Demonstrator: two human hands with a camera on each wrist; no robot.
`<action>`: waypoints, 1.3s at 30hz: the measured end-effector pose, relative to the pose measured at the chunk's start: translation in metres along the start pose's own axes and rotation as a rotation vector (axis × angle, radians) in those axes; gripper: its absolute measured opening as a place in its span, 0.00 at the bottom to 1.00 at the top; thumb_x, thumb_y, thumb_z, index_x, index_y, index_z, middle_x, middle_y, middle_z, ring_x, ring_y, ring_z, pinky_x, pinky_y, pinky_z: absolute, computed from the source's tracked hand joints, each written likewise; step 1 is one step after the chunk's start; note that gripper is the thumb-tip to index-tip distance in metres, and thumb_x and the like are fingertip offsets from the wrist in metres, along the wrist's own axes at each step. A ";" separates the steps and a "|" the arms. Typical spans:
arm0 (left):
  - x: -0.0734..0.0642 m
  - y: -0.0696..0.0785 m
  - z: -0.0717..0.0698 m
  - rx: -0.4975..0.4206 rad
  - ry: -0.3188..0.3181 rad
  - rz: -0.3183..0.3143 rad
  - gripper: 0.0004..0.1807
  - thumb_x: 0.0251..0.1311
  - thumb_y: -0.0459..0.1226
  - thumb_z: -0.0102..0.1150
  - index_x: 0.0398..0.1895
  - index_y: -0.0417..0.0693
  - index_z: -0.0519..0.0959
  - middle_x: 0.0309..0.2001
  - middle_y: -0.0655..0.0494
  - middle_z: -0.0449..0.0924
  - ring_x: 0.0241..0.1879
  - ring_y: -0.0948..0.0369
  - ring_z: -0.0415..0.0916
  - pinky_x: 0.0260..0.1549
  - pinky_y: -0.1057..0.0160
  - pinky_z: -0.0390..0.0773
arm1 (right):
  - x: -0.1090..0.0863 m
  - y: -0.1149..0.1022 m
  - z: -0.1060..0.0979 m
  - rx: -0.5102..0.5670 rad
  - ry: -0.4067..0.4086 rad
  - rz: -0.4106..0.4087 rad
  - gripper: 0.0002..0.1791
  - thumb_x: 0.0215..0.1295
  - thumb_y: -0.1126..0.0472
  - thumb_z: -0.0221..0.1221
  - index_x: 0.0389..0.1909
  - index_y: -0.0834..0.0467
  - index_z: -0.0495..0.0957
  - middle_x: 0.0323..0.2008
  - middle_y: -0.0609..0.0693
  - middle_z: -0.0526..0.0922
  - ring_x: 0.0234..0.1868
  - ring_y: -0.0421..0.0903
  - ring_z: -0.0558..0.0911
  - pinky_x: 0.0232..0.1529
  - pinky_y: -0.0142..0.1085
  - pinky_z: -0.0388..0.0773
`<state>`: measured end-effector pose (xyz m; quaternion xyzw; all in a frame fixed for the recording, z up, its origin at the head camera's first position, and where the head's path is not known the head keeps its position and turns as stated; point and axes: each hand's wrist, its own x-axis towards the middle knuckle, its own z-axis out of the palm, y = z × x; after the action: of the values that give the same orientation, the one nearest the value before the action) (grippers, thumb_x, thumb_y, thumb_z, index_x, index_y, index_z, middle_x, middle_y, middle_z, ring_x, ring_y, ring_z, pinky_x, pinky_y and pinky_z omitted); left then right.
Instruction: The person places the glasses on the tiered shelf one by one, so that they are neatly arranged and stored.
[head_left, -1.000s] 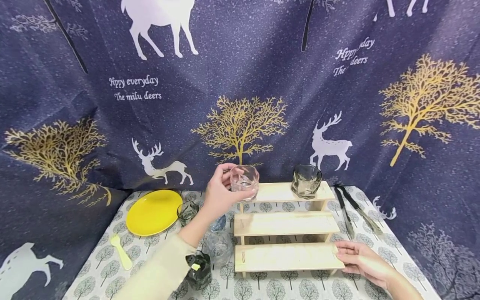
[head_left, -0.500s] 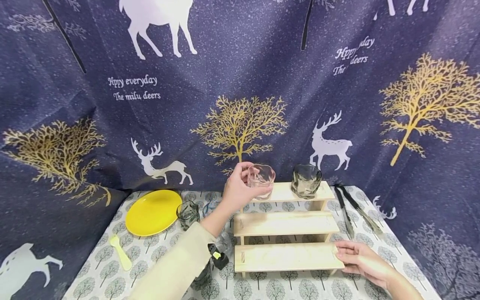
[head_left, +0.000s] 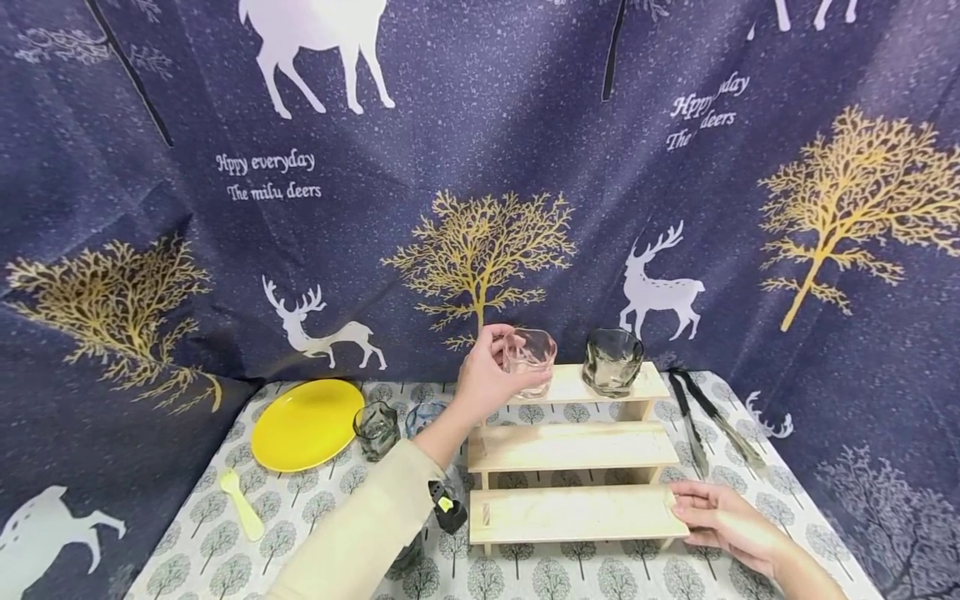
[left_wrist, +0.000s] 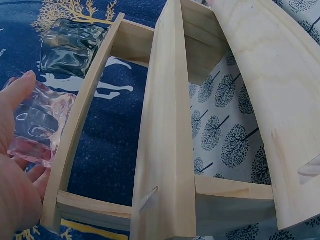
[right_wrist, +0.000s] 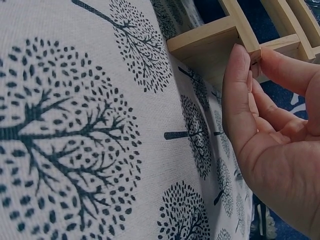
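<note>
A pale pink glass tumbler [head_left: 529, 360] is at the left part of the top step of a three-step wooden rack [head_left: 577, 515]. My left hand [head_left: 487, 375] holds it with fingers and thumb curled round its side. In the left wrist view the tumbler [left_wrist: 40, 122] is right at the top board's edge. A smoky grey tumbler [head_left: 613, 363] stands upright to its right on the same step. My right hand [head_left: 720, 525] pinches the right end of the lowest step; in the right wrist view thumb and fingers meet on the board's corner [right_wrist: 254, 54].
Left of the rack stand a dark glass [head_left: 377, 429] and a blue glass [head_left: 424, 415], with more glassware partly hidden under my left forearm. A yellow plate [head_left: 307, 425] and a pale yellow fork [head_left: 242, 505] lie farther left. Black-handled tongs [head_left: 705, 425] lie right of the rack.
My left hand has carried the pink tumbler to the right along the top step, toward the grey tumbler. The right hand has kept its place on the rack.
</note>
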<state>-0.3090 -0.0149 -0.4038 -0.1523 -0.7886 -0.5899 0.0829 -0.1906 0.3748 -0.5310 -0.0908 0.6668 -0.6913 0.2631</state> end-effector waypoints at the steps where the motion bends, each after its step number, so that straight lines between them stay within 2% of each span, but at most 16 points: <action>1: 0.000 0.000 0.000 -0.005 -0.004 0.000 0.45 0.44 0.50 0.86 0.64 0.57 0.69 0.52 0.70 0.84 0.49 0.64 0.80 0.47 0.54 0.79 | 0.000 0.001 0.000 -0.001 -0.002 -0.003 0.24 0.80 0.67 0.51 0.70 0.75 0.64 0.52 0.52 0.84 0.48 0.48 0.86 0.46 0.40 0.86; 6: 0.000 0.000 0.000 -0.029 -0.031 0.011 0.46 0.46 0.48 0.86 0.66 0.53 0.68 0.52 0.70 0.82 0.49 0.62 0.79 0.48 0.55 0.79 | 0.001 0.002 0.000 0.007 -0.020 -0.018 0.26 0.80 0.67 0.50 0.70 0.79 0.59 0.52 0.52 0.84 0.48 0.48 0.86 0.46 0.40 0.86; 11: 0.001 0.001 -0.006 -0.033 -0.073 0.005 0.47 0.48 0.48 0.84 0.69 0.54 0.66 0.57 0.58 0.80 0.51 0.59 0.77 0.51 0.54 0.79 | 0.002 -0.001 0.002 0.013 -0.009 -0.006 0.23 0.80 0.67 0.51 0.69 0.74 0.66 0.52 0.52 0.84 0.48 0.48 0.86 0.47 0.39 0.86; 15: 0.000 0.004 -0.017 -0.067 -0.101 -0.005 0.48 0.51 0.47 0.83 0.73 0.54 0.65 0.62 0.52 0.76 0.57 0.57 0.76 0.56 0.54 0.80 | 0.002 -0.003 0.003 0.001 0.006 0.007 0.23 0.79 0.67 0.52 0.69 0.73 0.66 0.51 0.52 0.84 0.48 0.47 0.86 0.47 0.39 0.86; 20: -0.008 0.006 -0.041 -0.100 -0.110 0.042 0.44 0.56 0.45 0.80 0.73 0.57 0.65 0.64 0.53 0.74 0.60 0.56 0.73 0.60 0.50 0.77 | 0.004 -0.002 0.004 -0.005 0.008 0.007 0.27 0.80 0.66 0.51 0.71 0.78 0.60 0.51 0.52 0.84 0.48 0.48 0.86 0.46 0.40 0.86; 27: -0.027 0.007 -0.072 -0.058 -0.102 0.109 0.40 0.58 0.45 0.78 0.72 0.57 0.67 0.63 0.57 0.75 0.60 0.56 0.74 0.60 0.47 0.77 | 0.002 -0.001 0.002 -0.006 -0.001 0.015 0.26 0.80 0.66 0.51 0.71 0.78 0.60 0.52 0.52 0.83 0.49 0.48 0.86 0.47 0.40 0.86; 34: -0.054 0.006 -0.092 0.016 -0.092 0.142 0.39 0.57 0.40 0.79 0.70 0.55 0.69 0.62 0.57 0.76 0.61 0.56 0.75 0.59 0.46 0.78 | 0.000 -0.003 0.003 -0.020 0.011 0.036 0.27 0.80 0.65 0.52 0.71 0.77 0.60 0.53 0.52 0.83 0.50 0.48 0.85 0.49 0.41 0.86; 39: -0.073 0.001 -0.103 0.033 -0.088 0.174 0.38 0.57 0.39 0.79 0.69 0.55 0.70 0.62 0.57 0.77 0.61 0.56 0.75 0.59 0.43 0.77 | 0.001 -0.003 0.003 -0.026 0.015 0.038 0.31 0.81 0.65 0.51 0.72 0.81 0.54 0.53 0.51 0.83 0.50 0.47 0.85 0.48 0.41 0.86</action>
<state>-0.2449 -0.1237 -0.3955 -0.2445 -0.7848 -0.5603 0.1018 -0.1906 0.3722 -0.5283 -0.0762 0.6794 -0.6780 0.2699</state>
